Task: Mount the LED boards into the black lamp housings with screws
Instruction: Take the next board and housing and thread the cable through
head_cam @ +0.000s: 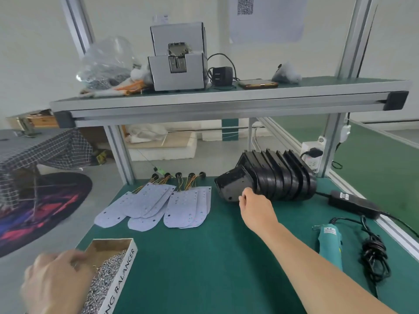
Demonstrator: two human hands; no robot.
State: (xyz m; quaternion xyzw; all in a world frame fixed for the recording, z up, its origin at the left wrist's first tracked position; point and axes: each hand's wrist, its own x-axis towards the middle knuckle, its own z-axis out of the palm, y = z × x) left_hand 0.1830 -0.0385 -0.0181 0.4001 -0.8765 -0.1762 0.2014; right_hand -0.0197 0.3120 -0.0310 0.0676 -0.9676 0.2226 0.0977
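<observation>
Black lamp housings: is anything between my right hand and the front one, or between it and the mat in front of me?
Nothing visible. The right hand curls its fingers on the near edge of the front housing. The green mat toward you is free on that path; the LED boards lie to the left, the electric screwdriver to the right.

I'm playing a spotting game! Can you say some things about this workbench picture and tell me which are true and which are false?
1. The right hand grips the front black housing. True.
2. The teal screwdriver is held in a hand. False: it lies on the green table.
3. The left hand is at the box of screws. True.
4. The LED boards stand upright. False: they lie flat on the table.
</observation>
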